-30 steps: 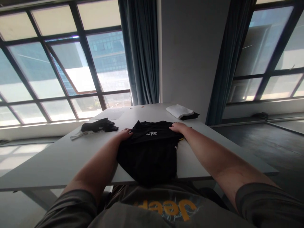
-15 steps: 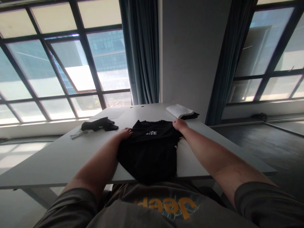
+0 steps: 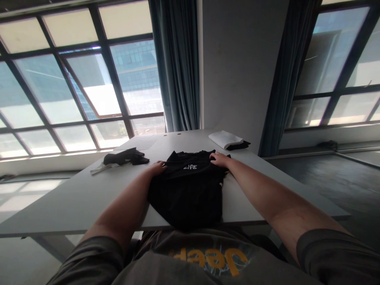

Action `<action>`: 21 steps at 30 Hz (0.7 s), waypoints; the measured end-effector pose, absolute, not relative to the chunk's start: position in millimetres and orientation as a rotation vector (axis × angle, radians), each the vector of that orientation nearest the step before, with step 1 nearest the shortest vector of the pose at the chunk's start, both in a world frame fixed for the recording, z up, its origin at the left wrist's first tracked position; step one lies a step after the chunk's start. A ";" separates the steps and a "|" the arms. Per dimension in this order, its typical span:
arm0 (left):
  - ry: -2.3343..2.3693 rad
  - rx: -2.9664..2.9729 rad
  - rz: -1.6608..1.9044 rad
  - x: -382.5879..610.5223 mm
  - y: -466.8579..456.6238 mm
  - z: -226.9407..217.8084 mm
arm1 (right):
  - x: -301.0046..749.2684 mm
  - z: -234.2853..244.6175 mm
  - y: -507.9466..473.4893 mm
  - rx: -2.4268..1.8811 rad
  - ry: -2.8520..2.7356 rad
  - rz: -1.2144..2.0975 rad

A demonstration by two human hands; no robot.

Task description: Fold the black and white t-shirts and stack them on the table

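A black T-shirt with white lettering lies on the white table in front of me, its lower part hanging over the near edge. My left hand rests flat on the shirt's upper left edge, fingers stretched toward the cloth. My right hand is on the shirt's upper right corner, fingers closed on a fold of the fabric, which stands up slightly beside them.
A crumpled black garment lies at the table's left, with a pale strip beside it. Folded white cloth sits on a dark piece at the far right corner. Large windows and blue curtains stand behind the table.
My right hand has drawn inward to the left with the shirt's upper right corner, after reaching slightly outward. My left hand has stayed put.
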State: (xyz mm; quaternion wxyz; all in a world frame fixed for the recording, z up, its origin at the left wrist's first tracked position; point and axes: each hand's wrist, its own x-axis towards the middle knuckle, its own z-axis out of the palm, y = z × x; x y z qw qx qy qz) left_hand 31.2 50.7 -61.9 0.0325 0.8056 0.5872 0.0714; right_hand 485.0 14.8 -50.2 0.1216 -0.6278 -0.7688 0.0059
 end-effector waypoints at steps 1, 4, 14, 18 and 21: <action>1.810 2.480 0.219 31.1 50.7 -62.0 | 485.8 -50.6 15.8 -1.827 -2.249 0.023; 1.811 2.481 0.217 31.2 50.3 -61.7 | 487.4 -51.6 17.2 -1.815 -2.257 0.033; 1.829 2.466 0.204 33.7 48.2 -60.4 | 487.7 -50.7 14.9 -1.796 -2.270 0.043; 1.823 2.468 0.202 34.0 48.3 -60.4 | 487.0 -49.1 12.5 -1.793 -2.271 0.050; 1.818 2.472 0.202 33.5 48.7 -60.2 | 486.5 -48.6 12.0 -1.797 -2.266 0.055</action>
